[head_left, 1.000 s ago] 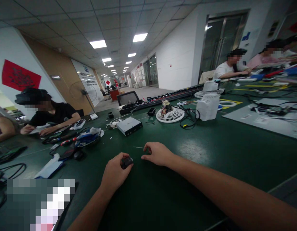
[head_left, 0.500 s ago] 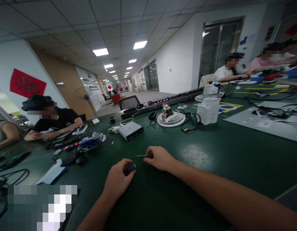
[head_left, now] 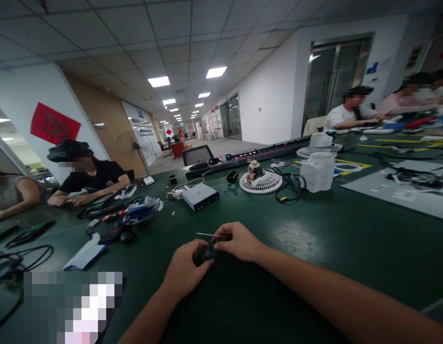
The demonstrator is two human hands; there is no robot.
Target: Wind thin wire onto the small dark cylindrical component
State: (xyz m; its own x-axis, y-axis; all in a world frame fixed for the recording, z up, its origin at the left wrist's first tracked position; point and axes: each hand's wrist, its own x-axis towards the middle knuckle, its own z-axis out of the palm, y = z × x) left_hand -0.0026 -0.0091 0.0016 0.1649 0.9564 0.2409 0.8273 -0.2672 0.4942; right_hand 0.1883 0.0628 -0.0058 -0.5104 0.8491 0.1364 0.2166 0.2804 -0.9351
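Between the thumb and fingers of my left hand (head_left: 185,268) is a small dark cylindrical part (head_left: 204,254), whose exact kind I cannot make out. My right hand (head_left: 239,240) is closed around the dark handle of a screwdriver (head_left: 209,234). Its thin metal shaft points left, passing just above the dark part. The right fingertips are very close to that part; whether they touch it I cannot tell. Both hands are over the green tabletop (head_left: 250,296).
Beyond my hands lie a silver optical drive (head_left: 200,196), a white fan grille with a motor (head_left: 260,180) and a white plastic housing (head_left: 317,172). Tools and cables clutter the left side. A grey board (head_left: 404,196) is at right. Co-workers sit at the left (head_left: 95,179) and far right (head_left: 353,112).
My hands have come closer together, the left one moving right with the dark part. The screwdriver's shaft now sits over that part. The whole view has shifted slightly.
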